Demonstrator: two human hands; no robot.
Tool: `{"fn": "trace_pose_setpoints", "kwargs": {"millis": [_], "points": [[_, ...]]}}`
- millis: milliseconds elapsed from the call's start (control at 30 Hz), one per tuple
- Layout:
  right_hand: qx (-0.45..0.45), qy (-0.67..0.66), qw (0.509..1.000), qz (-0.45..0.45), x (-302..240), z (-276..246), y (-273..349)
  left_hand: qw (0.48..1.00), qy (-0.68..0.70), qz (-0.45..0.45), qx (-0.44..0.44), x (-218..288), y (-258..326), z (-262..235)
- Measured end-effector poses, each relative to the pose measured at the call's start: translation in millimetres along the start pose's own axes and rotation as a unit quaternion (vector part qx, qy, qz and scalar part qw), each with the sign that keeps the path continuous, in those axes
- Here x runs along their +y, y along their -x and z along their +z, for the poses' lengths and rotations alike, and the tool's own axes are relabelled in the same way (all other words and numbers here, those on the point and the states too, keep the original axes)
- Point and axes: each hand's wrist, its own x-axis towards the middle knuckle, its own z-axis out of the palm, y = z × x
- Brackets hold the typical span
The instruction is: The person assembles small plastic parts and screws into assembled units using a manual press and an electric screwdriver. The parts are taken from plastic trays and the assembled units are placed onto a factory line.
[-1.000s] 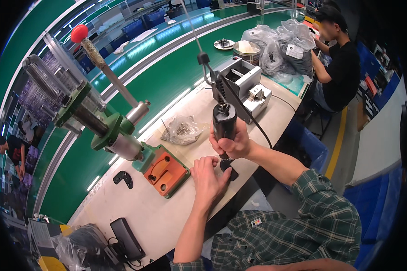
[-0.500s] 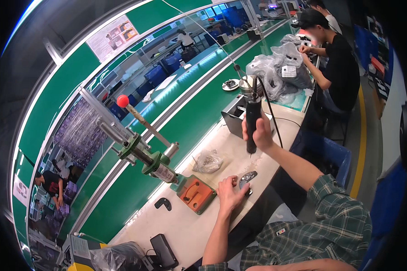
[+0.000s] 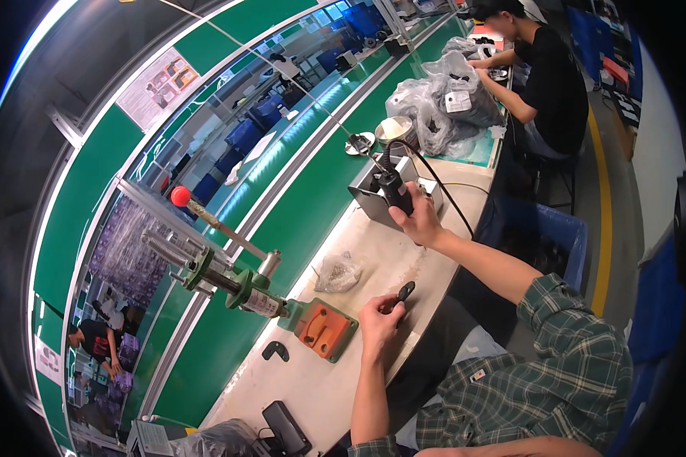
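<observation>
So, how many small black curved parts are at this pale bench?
2 that I can see: the held part, in the left hand, and the loose part, lying beside the press. Others may be hidden.

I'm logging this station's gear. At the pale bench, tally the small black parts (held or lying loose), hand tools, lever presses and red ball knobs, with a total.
Small black parts: 2 (held part in the left hand, loose part)
Hand tools: 1 (black tool in the right hand)
Lever presses: 1
Red ball knobs: 1
Total: 5
</observation>
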Motion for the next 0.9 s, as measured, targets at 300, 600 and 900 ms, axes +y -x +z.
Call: {"fn": "trace_pose_setpoints", "kwargs": {"millis": [300, 600, 900], "points": [[0.001, 0.154, 0.981, -0.115, 35.0, -16.6, 11.6, 0.992, 0.091, 0.08, -0.045, 1.0, 4.4, -0.6], [-0.151, -0.112, 0.973, 0.137, -2.8, -76.9, 98.1, 0.907, -0.148, 0.341, 0.199, 39.1, 59.1, 28.9], [-0.303, -0.141, 0.866, 0.371, -20.8, -188.7, 169.7, 0.928, -0.156, 0.321, 0.108, 49.1, 110.1, 69.9]]}}
